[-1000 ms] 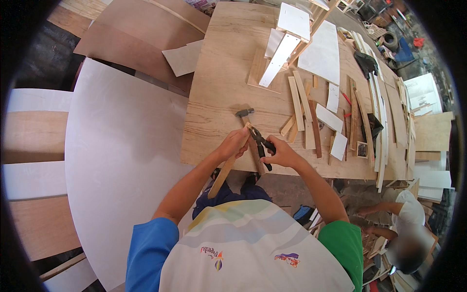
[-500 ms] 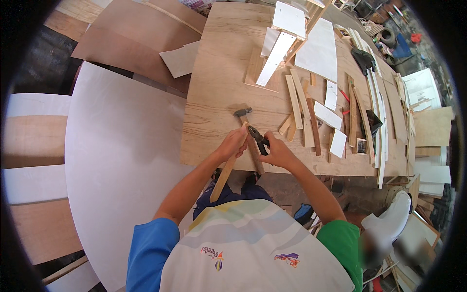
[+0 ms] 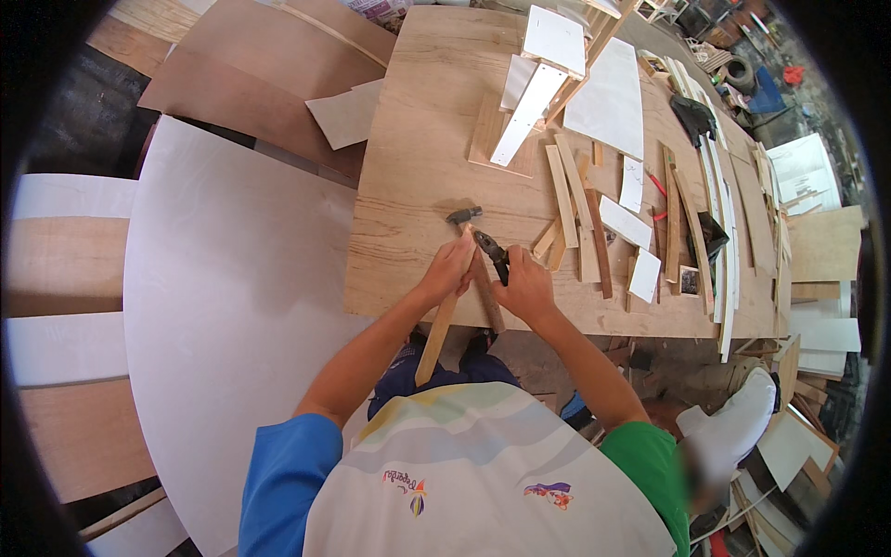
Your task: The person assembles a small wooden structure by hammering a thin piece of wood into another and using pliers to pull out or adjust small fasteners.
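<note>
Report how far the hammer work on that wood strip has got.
Done: nothing finished shows. In hand: left hand grips the wooden-handled hammer, its head resting on the plywood tabletop; right hand holds black pliers against the narrow brown wood strip. Left: loose wooden slats lie unjoined beside them.

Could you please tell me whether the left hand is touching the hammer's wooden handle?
Touching: the head view shows the left hand wrapped around the hammer handle below its head.

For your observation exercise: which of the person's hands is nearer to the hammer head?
Left. The left hand grips the handle just below the hammer head; the right hand sits farther off, holding pliers.
</note>
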A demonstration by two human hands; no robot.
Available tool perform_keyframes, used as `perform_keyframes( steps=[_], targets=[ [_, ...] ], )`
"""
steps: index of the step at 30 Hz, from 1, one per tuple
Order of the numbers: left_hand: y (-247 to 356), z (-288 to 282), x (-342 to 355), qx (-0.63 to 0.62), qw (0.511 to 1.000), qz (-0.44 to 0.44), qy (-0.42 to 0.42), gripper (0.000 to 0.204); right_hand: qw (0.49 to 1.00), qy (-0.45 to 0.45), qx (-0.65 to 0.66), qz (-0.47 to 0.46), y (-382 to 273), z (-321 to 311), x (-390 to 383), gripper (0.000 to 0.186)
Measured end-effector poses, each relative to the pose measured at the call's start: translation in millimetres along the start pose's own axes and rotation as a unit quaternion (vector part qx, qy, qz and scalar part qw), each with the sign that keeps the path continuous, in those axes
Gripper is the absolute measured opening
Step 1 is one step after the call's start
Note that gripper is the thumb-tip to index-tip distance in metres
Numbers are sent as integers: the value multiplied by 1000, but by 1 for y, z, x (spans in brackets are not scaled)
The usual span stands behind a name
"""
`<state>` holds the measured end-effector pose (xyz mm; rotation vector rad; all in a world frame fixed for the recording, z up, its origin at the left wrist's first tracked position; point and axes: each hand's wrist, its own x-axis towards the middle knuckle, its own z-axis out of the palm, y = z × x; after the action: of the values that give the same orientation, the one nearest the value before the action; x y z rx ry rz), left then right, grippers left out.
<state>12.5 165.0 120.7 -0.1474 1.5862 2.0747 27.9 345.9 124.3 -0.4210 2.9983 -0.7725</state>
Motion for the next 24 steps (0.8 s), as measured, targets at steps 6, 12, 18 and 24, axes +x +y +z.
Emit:
perform_keyframes(
  steps=[6,12,18,24],
  targets=[
    [-7,-4,4,4,1000,12,12,43,1000,-4,4,24,-2,8,1,40],
    [-8,-5,0,-1,1000,-1,21,44,999,-19,-6,35,-6,6,3,35],
    [-6,4,4,-42,998,-8,44,46,999,51,15,6,-4,17,8,31],
    [-2,3,9,-23,998,20,57,46,999,44,22,17,-4,22,15,28]
  ],
)
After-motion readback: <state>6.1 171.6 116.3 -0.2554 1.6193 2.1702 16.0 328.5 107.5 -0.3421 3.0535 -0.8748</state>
